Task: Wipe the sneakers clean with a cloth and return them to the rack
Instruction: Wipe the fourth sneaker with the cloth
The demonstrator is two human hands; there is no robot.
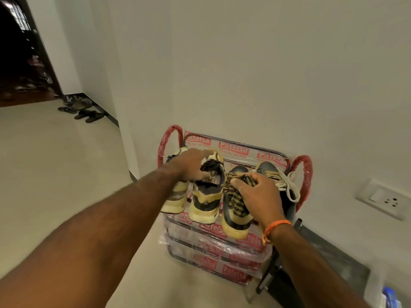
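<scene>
A metal shoe rack (224, 227) wrapped in red-lettered plastic stands against the wall. On its top shelf sit two pairs of sneakers, heels toward me. My left hand (189, 166) grips the collars of the cream and black pair, with one sneaker (205, 204) showing below the fingers and the other (175, 201) to its left. My right hand (258, 192) holds a yellow-and-black checked cloth (236, 203) and rests on the dark and yellow pair, whose left sneaker (233, 221) pokes out under the cloth. The right sneaker (270, 172) shows pale laces beyond my fingers.
Sandals (83, 111) lie on the floor by a dark doorway at the far left. A wall socket (383, 198) sits low on the right wall. A dark frame (287, 267) leans beside the rack. The pale tiled floor spreads to the left.
</scene>
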